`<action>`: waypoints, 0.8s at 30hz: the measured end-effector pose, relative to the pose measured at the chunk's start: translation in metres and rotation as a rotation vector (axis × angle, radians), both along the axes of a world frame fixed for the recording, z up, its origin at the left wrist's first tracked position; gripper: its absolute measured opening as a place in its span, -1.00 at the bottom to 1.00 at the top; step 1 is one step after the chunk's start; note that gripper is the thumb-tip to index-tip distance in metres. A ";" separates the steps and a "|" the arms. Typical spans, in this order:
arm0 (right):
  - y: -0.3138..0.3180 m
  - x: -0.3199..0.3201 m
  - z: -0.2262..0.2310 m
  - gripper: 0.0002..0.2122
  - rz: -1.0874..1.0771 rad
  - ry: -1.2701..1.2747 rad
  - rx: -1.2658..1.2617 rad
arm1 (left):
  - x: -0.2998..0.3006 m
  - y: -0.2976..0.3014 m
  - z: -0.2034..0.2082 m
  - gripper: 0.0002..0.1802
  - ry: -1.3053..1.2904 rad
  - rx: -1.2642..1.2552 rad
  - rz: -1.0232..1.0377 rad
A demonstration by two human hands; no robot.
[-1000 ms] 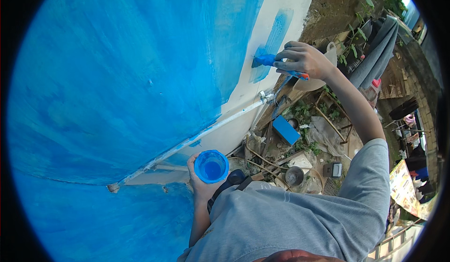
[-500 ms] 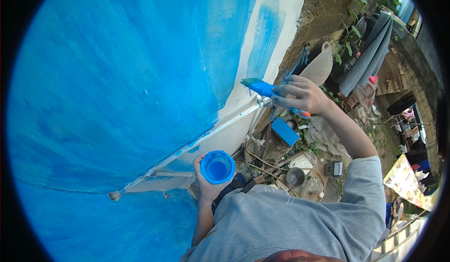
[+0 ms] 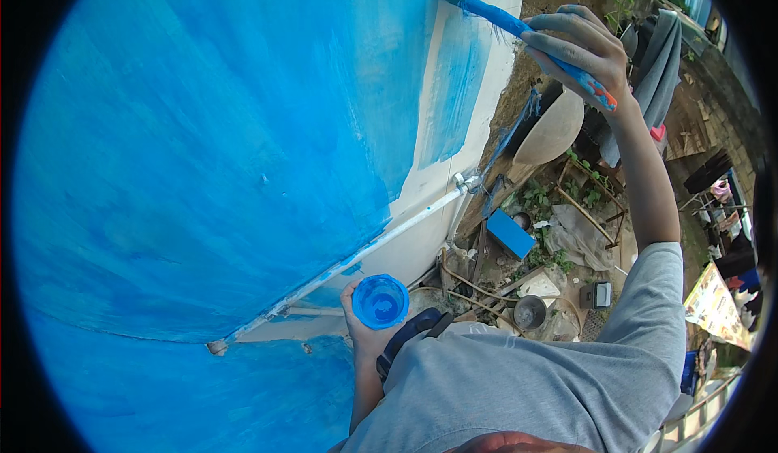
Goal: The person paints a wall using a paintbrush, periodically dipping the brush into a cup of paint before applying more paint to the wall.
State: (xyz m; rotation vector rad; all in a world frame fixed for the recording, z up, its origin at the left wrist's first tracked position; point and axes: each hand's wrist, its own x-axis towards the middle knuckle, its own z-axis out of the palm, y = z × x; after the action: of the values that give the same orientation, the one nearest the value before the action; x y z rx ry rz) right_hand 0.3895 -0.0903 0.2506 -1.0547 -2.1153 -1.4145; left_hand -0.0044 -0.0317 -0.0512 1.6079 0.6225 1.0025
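My right hand (image 3: 585,52) is closed round the handle of a paintbrush (image 3: 506,22), blue with paint and orange near its end. The bristle tip meets the wall (image 3: 243,113) high up, by a white unpainted strip left of a blue streak. Low in front of me, my left hand (image 3: 366,335) grips a round cup of blue paint (image 3: 381,301), its opening facing up. Blue paint covers most of the wall, with white left along its right edge.
A white pipe (image 3: 365,252) runs slantwise along the wall. On the littered ground to the right lie a blue box (image 3: 510,234), a metal pot (image 3: 530,313) and sticks. A large pale wok-shaped pan (image 3: 553,129) leans beyond, near a hanging grey cloth (image 3: 658,68).
My right hand has risen up and to the right with the paintbrush, whose tip has come up to the wall's upper edge strip. The paint cup sits slightly lower and further right in view.
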 end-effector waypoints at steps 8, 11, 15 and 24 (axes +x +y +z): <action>0.031 -0.038 -0.118 -0.81 0.197 0.037 -0.451 | 0.005 0.004 0.003 -0.02 0.034 0.019 -0.013; 0.038 -0.005 -0.067 -0.81 0.092 0.148 -0.480 | 0.005 0.005 0.003 -0.01 0.034 0.044 -0.015; 0.020 0.008 0.019 -0.72 0.079 -0.127 -0.087 | 0.005 0.006 -0.001 0.00 -0.022 0.029 0.013; 0.028 -0.007 -0.087 -0.74 0.048 0.130 0.018 | 0.011 0.007 0.003 0.00 0.067 0.043 -0.028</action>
State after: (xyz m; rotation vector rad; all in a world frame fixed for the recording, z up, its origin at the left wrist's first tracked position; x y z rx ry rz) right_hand 0.3827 -0.0620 0.1636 -1.0527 -2.0188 -1.3040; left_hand 0.0067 -0.0242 -0.0486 1.6893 0.6254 0.9505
